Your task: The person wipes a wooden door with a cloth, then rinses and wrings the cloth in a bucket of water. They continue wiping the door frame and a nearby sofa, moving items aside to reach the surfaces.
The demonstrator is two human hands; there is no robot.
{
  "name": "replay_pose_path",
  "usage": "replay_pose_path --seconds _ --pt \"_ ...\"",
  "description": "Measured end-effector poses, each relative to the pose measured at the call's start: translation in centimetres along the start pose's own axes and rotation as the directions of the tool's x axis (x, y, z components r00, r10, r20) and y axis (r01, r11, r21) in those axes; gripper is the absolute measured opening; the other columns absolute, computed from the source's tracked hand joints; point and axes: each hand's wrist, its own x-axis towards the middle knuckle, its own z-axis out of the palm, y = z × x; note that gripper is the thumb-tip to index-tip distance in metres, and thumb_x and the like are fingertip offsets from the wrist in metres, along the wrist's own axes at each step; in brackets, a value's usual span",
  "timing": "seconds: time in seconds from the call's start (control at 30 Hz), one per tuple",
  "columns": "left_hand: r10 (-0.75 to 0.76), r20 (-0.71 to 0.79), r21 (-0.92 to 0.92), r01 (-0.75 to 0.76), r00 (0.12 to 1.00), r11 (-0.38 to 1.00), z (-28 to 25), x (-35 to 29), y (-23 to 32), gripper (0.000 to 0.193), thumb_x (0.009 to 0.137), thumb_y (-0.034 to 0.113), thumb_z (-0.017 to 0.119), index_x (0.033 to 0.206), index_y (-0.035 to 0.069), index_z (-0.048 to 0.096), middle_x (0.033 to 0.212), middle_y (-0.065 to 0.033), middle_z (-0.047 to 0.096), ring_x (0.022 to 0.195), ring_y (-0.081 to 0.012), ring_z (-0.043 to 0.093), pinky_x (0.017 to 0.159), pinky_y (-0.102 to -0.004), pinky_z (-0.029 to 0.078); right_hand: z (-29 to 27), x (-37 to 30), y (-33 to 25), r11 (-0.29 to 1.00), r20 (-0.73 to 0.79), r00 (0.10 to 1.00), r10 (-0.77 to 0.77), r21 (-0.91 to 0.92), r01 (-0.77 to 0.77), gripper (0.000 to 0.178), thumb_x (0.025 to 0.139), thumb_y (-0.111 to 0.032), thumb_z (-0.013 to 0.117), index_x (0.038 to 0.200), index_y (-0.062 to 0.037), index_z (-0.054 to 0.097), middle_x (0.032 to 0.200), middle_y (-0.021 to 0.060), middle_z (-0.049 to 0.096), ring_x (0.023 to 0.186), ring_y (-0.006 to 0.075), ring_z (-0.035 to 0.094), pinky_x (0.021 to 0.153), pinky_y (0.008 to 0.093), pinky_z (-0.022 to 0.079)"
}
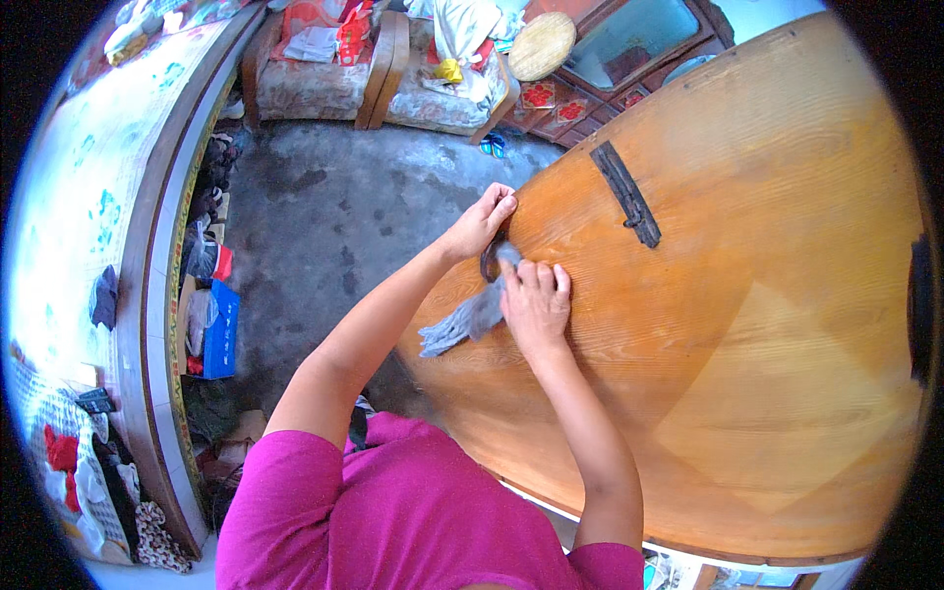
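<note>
In front of me stands a large varnished wooden door [610, 344]. My left hand [484, 221] is closed around the door's edge, just above a dark curved handle [487, 261]. Beside that handle, my right hand [536, 303] presses a grey cloth [467, 323] against the wood with its fingers bent. The cloth's loose end hangs down to the left, and a small part of it pokes up near the handle. Further up the door is a dark metal bolt [626, 194]. The tips of my left fingers are partly hidden behind the edge.
A bed [128, 187] with a raised wooden edge runs along the left. Beside it on the dark concrete floor [315, 206] are a blue box [222, 329] and bags. Two armchairs [315, 88] piled with clothes, slippers [493, 146] and a wooden cabinet [546, 103] stand at the far side.
</note>
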Motion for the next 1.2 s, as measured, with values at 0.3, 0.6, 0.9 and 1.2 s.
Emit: replay_pose_path --seconds 0.3,0.6,0.9,1.2 --pt "-0.042 0.039 -0.046 0.044 0.998 0.998 0.3 0.1 0.4 0.029 0.108 0.035 0.048 0.113 0.006 0.051 0.093 0.0006 0.051 0.087 -0.0097 0.046 0.080 -0.0277 0.044 4.2 -2.4 -2.0 0.972 0.108 0.985 -0.136 -0.175 0.154 0.014 0.089 -0.023 0.056 0.100 -0.0185 0.064 0.095 0.0010 0.054 0.103 0.0179 0.052 0.107 0.0402 0.031" --pt "-0.067 0.064 0.008 0.067 0.996 0.998 -0.3 0.2 0.4 0.030 0.109 0.034 0.046 0.118 0.006 0.051 0.099 -0.0008 0.053 0.097 -0.0117 0.048 0.091 -0.0294 0.042 1.9 -4.1 -1.3 0.997 0.066 0.997 -0.047 -0.053 0.051 0.018 0.088 -0.021 0.059 0.104 -0.0178 0.068 0.096 -0.0010 0.056 0.102 0.0179 0.054 0.101 0.0406 0.035" --pt "-0.018 -0.006 -0.001 0.018 1.000 1.000 -0.4 -0.5 0.3 0.029 0.108 0.035 0.048 0.113 0.006 0.051 0.094 -0.0010 0.051 0.092 -0.0125 0.047 0.086 -0.0294 0.044 -1.6 1.7 0.3 0.995 -0.056 0.994 0.095 0.029 -0.093 0.020 0.088 -0.025 0.066 0.108 -0.0210 0.066 0.096 -0.0021 0.058 0.100 0.0180 0.055 0.086 0.0395 0.036" --pt "-0.081 0.059 -0.003 0.081 0.995 0.997 0.1 0.2 0.1 0.028 0.110 0.033 0.044 0.117 0.007 0.051 0.098 0.0009 0.050 0.096 -0.0108 0.046 0.091 -0.0286 0.041 2.4 -5.2 -2.3 0.997 0.244 0.969 0.050 0.042 -0.062 0.027 0.087 -0.017 0.059 0.112 -0.0133 0.067 0.097 0.0024 0.059 0.099 0.0222 0.055 0.081 0.0404 0.041"
